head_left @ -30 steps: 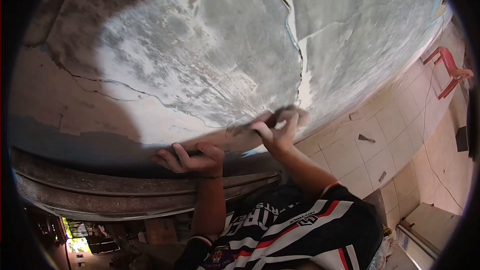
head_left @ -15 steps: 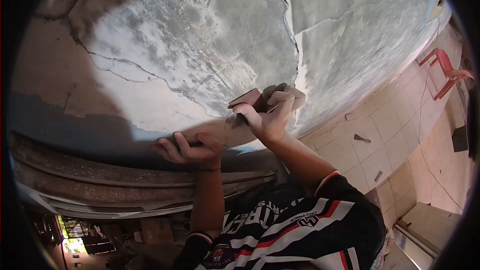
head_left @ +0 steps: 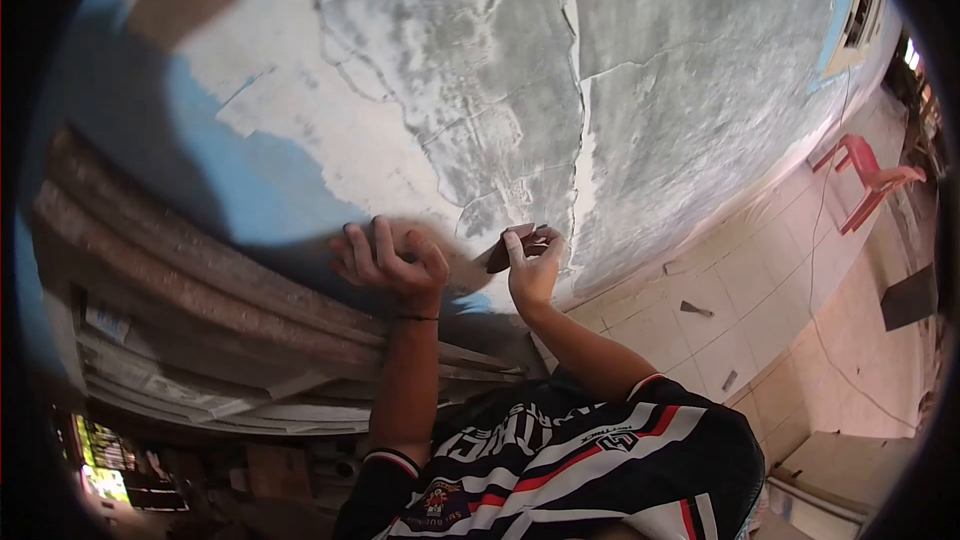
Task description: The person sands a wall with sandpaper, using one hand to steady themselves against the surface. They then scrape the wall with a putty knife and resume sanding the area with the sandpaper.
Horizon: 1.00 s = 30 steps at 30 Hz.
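Note:
My right hand [head_left: 536,275] pinches a folded piece of brown sandpaper [head_left: 503,252] between thumb and fingers, close against the patchy wall [head_left: 470,90]. Whitish dust coats its thumb and fingertips. To the left, my left hand [head_left: 392,262] is open and empty, palm turned up and fingers curled loosely apart. It is near the lower wall, and I cannot tell whether it touches the surface. The wall shows grey plaster, white filler and remains of blue paint [head_left: 270,190]. A long crack runs down it above my right hand.
A brown wooden frame [head_left: 190,230] juts out at the left below the wall. On the tiled floor [head_left: 640,310] to the right lie a scraper [head_left: 696,310] and a small flat piece [head_left: 730,380]. Beyond them are a red plastic chair [head_left: 868,180] and a thin cable [head_left: 822,310].
The view has shifted, bringing more blue paint and the wooden frame into sight. My left hand has risen relative to the right. The right hand, lower in view, keeps hold of the sandpaper.

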### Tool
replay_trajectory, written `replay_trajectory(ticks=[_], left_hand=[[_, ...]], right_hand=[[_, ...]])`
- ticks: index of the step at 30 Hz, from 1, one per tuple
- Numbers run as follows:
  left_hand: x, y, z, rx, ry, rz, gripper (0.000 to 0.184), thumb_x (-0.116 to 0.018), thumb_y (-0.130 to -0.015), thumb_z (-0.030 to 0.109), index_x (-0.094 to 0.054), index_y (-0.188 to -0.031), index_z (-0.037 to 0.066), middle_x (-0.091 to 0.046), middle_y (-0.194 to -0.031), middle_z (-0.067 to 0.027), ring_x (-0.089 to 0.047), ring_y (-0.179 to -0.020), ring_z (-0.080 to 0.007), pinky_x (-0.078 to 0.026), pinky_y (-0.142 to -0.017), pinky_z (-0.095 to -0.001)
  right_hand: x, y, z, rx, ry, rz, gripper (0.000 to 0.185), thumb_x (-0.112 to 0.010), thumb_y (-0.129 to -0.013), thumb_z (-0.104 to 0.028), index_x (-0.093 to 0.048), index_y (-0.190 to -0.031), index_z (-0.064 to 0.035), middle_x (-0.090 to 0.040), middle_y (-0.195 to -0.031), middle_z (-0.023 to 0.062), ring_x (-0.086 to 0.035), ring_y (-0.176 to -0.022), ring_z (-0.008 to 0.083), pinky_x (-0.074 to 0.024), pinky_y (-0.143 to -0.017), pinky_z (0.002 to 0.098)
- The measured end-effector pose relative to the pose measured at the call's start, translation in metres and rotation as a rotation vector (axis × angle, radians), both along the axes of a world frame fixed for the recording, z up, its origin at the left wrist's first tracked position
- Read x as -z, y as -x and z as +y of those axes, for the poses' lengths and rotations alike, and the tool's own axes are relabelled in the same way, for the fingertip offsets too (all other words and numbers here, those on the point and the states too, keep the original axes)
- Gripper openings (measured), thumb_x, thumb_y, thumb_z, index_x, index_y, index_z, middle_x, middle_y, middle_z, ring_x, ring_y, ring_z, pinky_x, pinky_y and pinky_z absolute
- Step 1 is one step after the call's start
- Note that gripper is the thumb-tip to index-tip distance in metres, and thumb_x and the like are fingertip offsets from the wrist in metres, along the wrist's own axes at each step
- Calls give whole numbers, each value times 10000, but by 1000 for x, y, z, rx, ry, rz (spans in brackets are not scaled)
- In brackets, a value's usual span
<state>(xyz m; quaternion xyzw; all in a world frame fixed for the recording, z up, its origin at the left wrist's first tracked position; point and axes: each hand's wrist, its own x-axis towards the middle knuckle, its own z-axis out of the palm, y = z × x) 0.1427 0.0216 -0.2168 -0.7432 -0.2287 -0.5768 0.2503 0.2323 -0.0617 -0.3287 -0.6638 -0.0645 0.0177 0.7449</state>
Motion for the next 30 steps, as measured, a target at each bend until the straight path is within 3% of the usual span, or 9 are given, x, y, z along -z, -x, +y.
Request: replay_trajectory(ticks=[7,10,13,14,18,23,25,27,30], left_hand=[[63,38,-69,605,635,104,351,-492,-838,115,-462,-1162,-17,-493,-1127,-187,-475,-1068,-330,-364,-929,-419],[110,56,-81,574,1049,64,338,-494,-865,128,-453,-1163,-26,-493,-1129,-167,-483,-1072,-266,-401,-885,-358],[121,54,-84,879,1709,-344,351,-522,-891,183,-443,-1163,-25,-514,-1110,-132,-529,-979,-213,-423,-834,-328],[119,53,-83,900,1856,-422,332,-515,-908,212,-447,-1137,-19,-554,-1028,-94,-564,-855,-137,-443,-731,-264],[87,44,-88,1008,1746,-463,242,-543,-901,232,-524,-977,2,-579,-758,-23,-535,-598,-73,-409,-550,-211],[76,51,-75,977,1704,-217,227,-567,-889,227,-571,-953,9,-561,-715,15,-473,-560,-42,-370,-493,-196],[75,52,-74,893,1644,-44,225,-574,-885,212,-573,-982,8,-563,-713,22,-482,-564,-43,-381,-501,-194],[66,48,-87,968,1757,-171,221,-581,-878,186,-569,-1006,7,-584,-768,9,-507,-613,-47,-407,-522,-202],[74,28,-114,1125,1851,-524,228,-587,-871,153,-557,-1036,-1,-603,-872,-16,-540,-715,-59,-447,-581,-213]], right_hand=[[-5,1,-2,-207,-102,328,367,-679,-800,-299,-496,-895,5,-539,-793,75,-520,-724,153,-430,-646,287],[-12,-2,-19,-384,-91,381,313,-638,-832,-307,-526,-857,-16,-555,-751,46,-522,-675,111,-423,-588,260],[-6,2,-41,-586,-133,408,272,-595,-862,-301,-548,-849,-33,-570,-751,32,-522,-648,88,-419,-562,239],[-4,6,-49,-634,-185,413,264,-583,-869,-299,-552,-855,-37,-576,-764,31,-523,-649,85,-421,-564,235],[-8,20,-78,-770,-186,399,259,-589,-867,-229,-497,-992,-22,-598,-870,63,-563,-716,106,-434,-592,240],[-22,15,-106,-848,-96,299,379,-612,-848,-193,-423,-1127,-21,-594,-1003,98,-581,-745,133,-438,-632,248],[-26,5,-115,-905,-38,225,288,-608,-849,-163,-483,-1066,-20,-611,-932,82,-576,-732,119,-435,-632,234],[-21,-6,-124,-953,87,139,215,-603,-851,-139,-519,-1005,-14,-617,-888,70,-572,-720,108,-437,-631,227],[-22,-1,-135,-788,-93,236,128,-594,-852,-106,-547,-921,-10,-619,-837,56,-563,-702,92,-438,-626,219]])
